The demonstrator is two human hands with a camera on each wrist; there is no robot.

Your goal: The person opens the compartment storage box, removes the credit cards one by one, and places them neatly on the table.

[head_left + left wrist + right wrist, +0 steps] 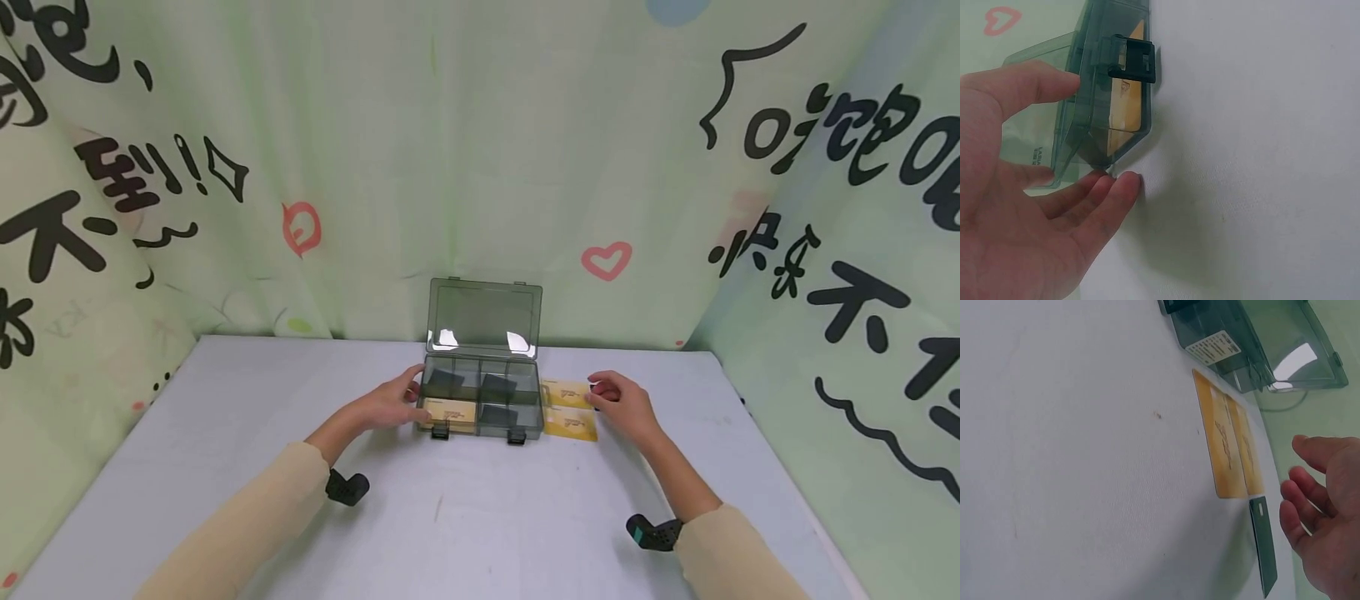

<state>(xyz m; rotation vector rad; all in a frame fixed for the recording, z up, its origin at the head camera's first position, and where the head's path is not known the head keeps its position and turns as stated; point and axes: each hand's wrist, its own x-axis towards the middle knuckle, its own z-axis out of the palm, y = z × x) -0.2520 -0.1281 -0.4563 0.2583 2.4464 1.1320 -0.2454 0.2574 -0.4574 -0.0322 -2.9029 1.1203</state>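
A translucent grey-green compartment box (pixel 540 423) stands on the white table with its lid (pixel 483 312) raised at the back. My left hand (pixel 390 402) holds the box at its left end, thumb at the front corner and fingertips against the side wall. A yellow card (pixel 450 412) lies in the front-left compartment; dark flat pieces (pixel 498 386) show in others. Right of the box lie two more yellow cards, a far one (pixel 564 392) and a near one (pixel 570 423). My right hand (pixel 621 402) hovers by the far card, fingers loosely bent, beside a dark green flat piece (pixel 1264 547).
The white table (pixel 450 517) reaches back to a pale green curtain (pixel 450 167) with black lettering and red hearts. Two black latches (pixel 516 436) hang at the box's front. A printed label (pixel 1213 348) is on its right wall.
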